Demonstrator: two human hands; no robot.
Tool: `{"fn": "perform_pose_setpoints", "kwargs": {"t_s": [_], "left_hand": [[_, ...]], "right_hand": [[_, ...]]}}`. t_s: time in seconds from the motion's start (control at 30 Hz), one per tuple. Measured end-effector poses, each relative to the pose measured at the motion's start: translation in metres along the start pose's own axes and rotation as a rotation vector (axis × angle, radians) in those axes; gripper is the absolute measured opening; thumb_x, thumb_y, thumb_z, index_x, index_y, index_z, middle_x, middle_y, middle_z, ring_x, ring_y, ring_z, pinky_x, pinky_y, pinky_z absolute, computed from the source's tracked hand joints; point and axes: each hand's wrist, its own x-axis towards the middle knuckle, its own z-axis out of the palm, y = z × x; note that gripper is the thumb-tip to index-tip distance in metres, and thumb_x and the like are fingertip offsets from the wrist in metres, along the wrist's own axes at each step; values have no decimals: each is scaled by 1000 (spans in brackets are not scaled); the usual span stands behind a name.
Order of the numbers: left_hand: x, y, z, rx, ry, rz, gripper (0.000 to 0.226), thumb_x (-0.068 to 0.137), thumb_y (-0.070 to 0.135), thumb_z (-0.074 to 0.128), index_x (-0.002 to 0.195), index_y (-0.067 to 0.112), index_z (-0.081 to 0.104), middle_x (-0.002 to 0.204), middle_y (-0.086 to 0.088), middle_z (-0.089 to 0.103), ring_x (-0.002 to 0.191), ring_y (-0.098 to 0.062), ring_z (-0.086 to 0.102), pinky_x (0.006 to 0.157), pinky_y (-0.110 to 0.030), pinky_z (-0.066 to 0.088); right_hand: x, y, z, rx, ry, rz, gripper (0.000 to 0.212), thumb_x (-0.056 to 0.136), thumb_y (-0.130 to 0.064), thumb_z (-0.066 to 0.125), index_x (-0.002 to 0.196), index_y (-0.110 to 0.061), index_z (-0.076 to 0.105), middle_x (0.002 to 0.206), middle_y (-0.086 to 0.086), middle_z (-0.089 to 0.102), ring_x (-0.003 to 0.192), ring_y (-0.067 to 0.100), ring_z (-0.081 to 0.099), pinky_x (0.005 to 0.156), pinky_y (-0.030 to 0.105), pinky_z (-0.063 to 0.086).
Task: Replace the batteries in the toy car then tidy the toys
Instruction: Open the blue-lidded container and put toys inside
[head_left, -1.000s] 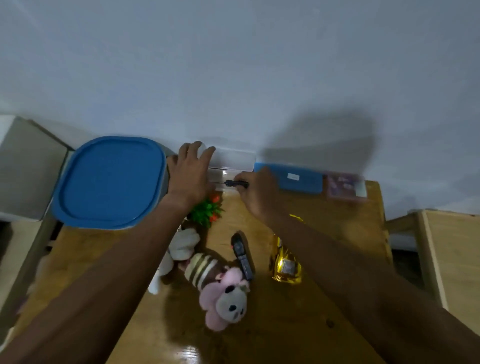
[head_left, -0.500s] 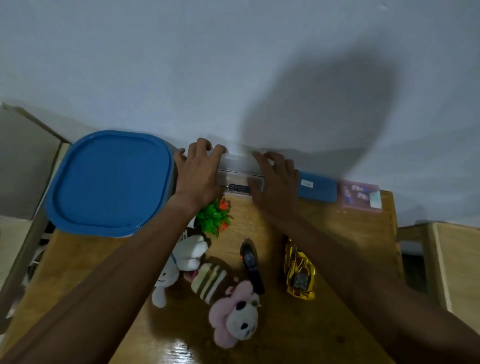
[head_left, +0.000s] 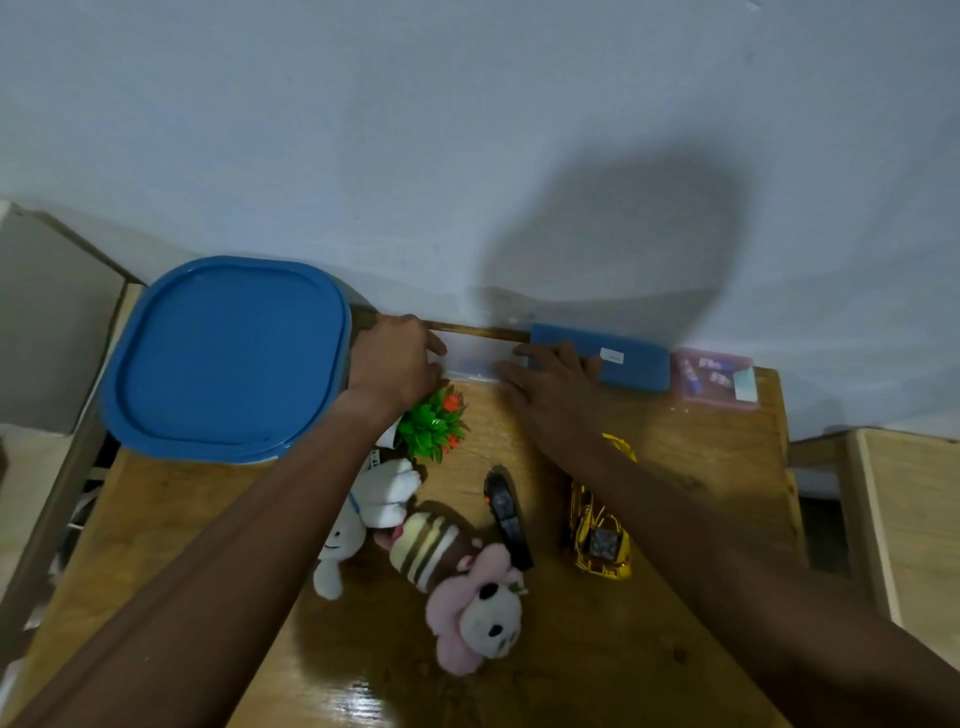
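Closing the translucent case (head_left: 475, 361) looks like the step in hand: the left hand (head_left: 395, 358) curls round its left end, seemingly pinching it, while the right hand (head_left: 553, 387) lies flat, fingers straight, on its right end. Press evenly at both ends so the case does not skate into the wall (head_left: 467, 156) right behind it. A blue box (head_left: 631, 364) sits just right of the case and a blue-lidded tub (head_left: 228, 358) close on its left, so sideways room is slight. Nearer the person than the case, the gold toy car (head_left: 602, 545) lies under the right forearm beside a black remote (head_left: 506, 514), so lift the hands clear instead of dragging them back
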Motion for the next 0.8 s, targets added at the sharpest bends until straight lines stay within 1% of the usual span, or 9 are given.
{"fn": "perform_pose_setpoints", "kwargs": {"t_s": [0.1,0.17,0.3,0.37,0.53,0.63,0.7,0.8], "left_hand": [[4,1,5,-11,14,-13,22,79,14,74,99,21,80,114,-3,72,103,-25,67,83,-38,57],[5,0,9,-20,32,-13,21,79,12,74,97,20,80,112,-2,73,102,-25,67,82,-39,58],[6,-3,13,-29,91,1,18,83,15,71,99,19,79,114,-3,73,104,-26,67,82,-41,58],[8,-5,17,-26,105,0,18,86,17,70,101,19,79,118,-4,71,107,-27,65,84,-42,58],[16,-4,22,-14,125,-43,17,88,19,65,100,19,77,115,-4,72,108,-26,63,83,-41,57],[20,-1,22,-20,129,-56,18,89,18,67,104,20,78,117,-4,72,109,-26,64,85,-41,57],[19,0,21,-16,114,-57,21,90,19,67,107,20,77,120,-5,71,110,-27,63,87,-41,56],[13,7,15,-27,82,-62,29,92,23,63,119,21,73,124,-7,70,112,-29,63,91,-42,55]], "right_hand": [[1,-1,2,-4,32,17,21,92,-36,57,105,-35,73,124,-5,64,112,26,49,83,40,26],[2,-3,3,-11,36,28,22,90,-36,56,103,-35,74,123,-4,64,110,27,49,82,41,27],[9,-8,1,-75,17,38,20,90,-32,56,101,-35,72,126,-2,63,112,29,48,83,43,30],[13,-8,-1,-95,18,40,19,90,-31,59,100,-34,73,127,-2,63,113,30,49,84,43,28],[22,-10,1,-75,57,94,15,88,-29,62,95,-34,75,123,-3,64,112,30,49,81,39,22],[27,-8,3,-85,48,91,16,86,-25,64,93,-32,75,122,-3,64,112,30,48,80,39,21],[29,-6,2,-103,30,82,17,84,-22,65,94,-32,76,122,-2,64,113,30,47,80,40,22],[28,-5,-2,-73,-28,71,27,85,-19,63,107,-32,72,130,-2,59,120,29,42,88,44,25]]}}
